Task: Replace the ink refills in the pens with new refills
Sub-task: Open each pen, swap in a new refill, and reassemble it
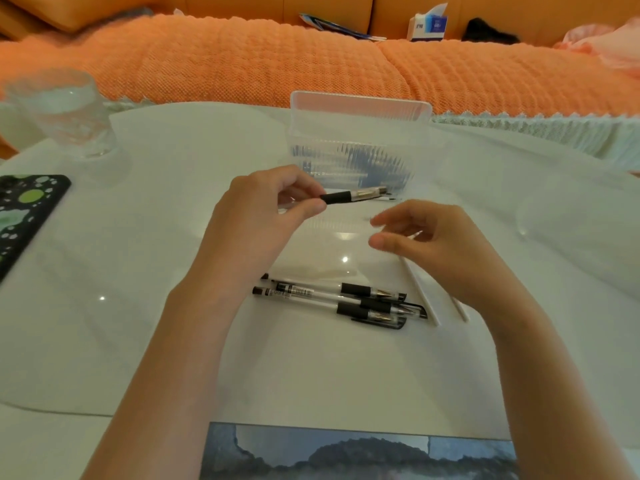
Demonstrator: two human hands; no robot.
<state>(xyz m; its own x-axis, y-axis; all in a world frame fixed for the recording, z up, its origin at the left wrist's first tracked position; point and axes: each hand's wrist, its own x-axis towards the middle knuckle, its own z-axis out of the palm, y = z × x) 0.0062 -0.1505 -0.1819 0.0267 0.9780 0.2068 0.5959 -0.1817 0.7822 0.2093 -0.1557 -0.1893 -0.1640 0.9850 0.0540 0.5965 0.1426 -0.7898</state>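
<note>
Clutter is crowding round my hands on the white table: a ribbed clear box is standing at twelve o'clock just beyond them, blue shapes showing through its wall, a drinking glass is sitting at ten o'clock, and a black phone case with green blotches is lying at nine. An orange blanket is stretching behind the table, with a tissue box resting beyond it at one o'clock; its print is too small for reading. My left hand is pinching the black grip end of a pen section between thumb and fingertips, holding it level above the table, tip pointing to three o'clock. My right hand is hovering beside it, fingers loosely curled and blurred; I cannot tell whether they are gripping anything. Two thin white refills are lying beneath that hand, running toward five o'clock. Three pens are lying together at six o'clock, one bearing a barcode label I am unable to read.
</note>
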